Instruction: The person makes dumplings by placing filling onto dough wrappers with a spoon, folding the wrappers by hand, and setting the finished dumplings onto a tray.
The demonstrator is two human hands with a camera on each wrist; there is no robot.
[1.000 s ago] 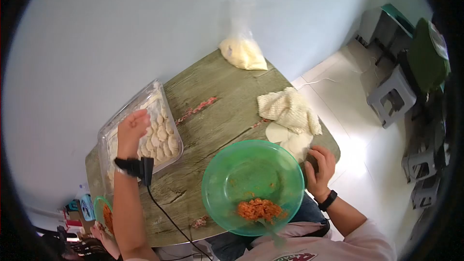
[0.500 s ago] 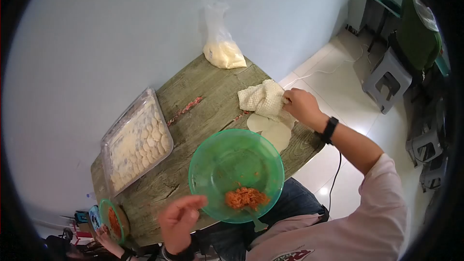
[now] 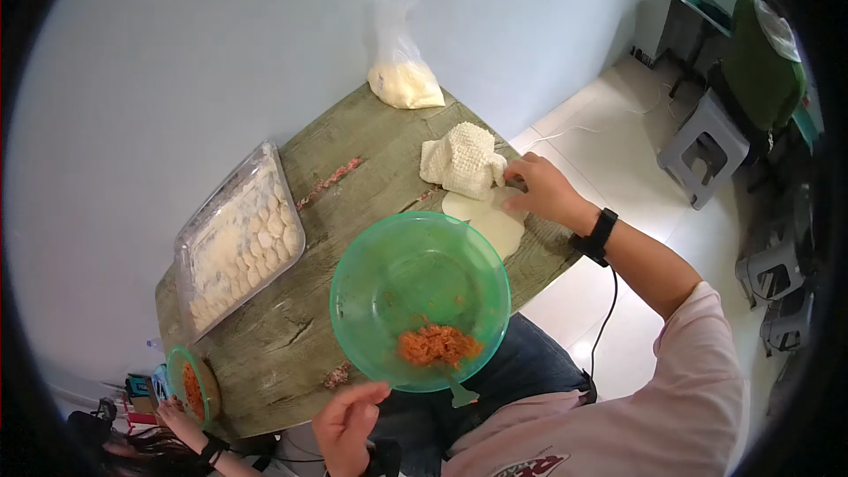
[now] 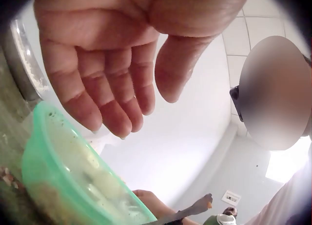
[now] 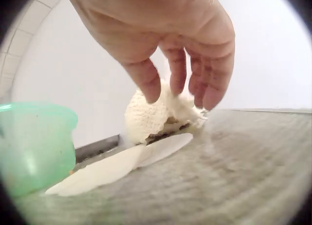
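Right hand (image 3: 539, 187) is hovering over the stack of dumpling wrappers (image 3: 495, 228), which is lying at 1 o'clock from the green bowl (image 3: 389, 261) on the tabletop (image 3: 353, 203). Its grip is hanging loose, fingers spread, holding nothing. Knitted cloth (image 3: 461, 159) is overlapping the stack's 11 o'clock edge. Left hand (image 3: 349, 428) is sitting palm-up at the bowl's 7 o'clock, fingers relaxed, empty. Judgement: pinching only the top wrapper at its exposed edge and peeling slowly is looking best, as thin rounds are probably clinging together.

A home dining corner: wooden table (image 3: 371, 185) by a pale wall, tiled floor, plastic stools (image 3: 702, 155), tray of dumplings (image 3: 237, 243).
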